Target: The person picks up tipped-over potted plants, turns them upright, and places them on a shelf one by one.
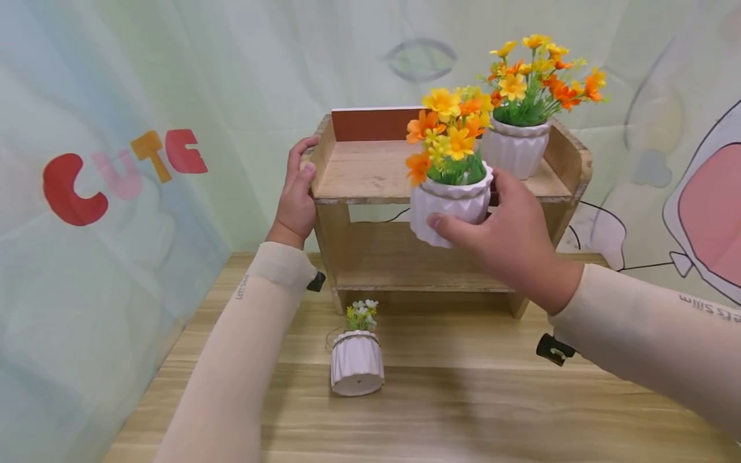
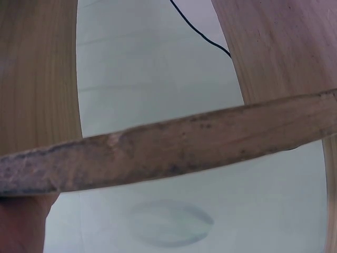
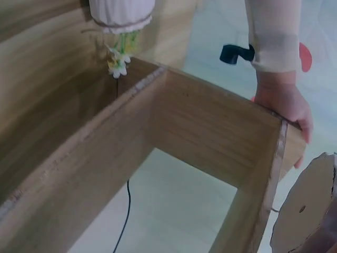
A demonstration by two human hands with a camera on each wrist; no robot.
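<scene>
The right hand [image 1: 518, 238] grips a near-upright flowerpot [image 1: 448, 202] before the shelf [image 1: 370, 170], left of a second pot [image 1: 515, 149], while the left hand [image 1: 296, 200] (farther off) grips the shelf's side.

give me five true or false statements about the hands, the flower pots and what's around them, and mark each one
1. The right hand holds a ribbed white pot of yellow and orange flowers. True.
2. The left hand holds a pot too. False: the left hand grips the left side of the wooden shelf.
3. The small white-flowered pot lies on its side on the wood-grain table. True.
4. No pot stands on the shelf's top board. False: a second yellow-and-orange-flowered pot stands at its right end.
5. The large letters at left spell CUTE. True.
</scene>
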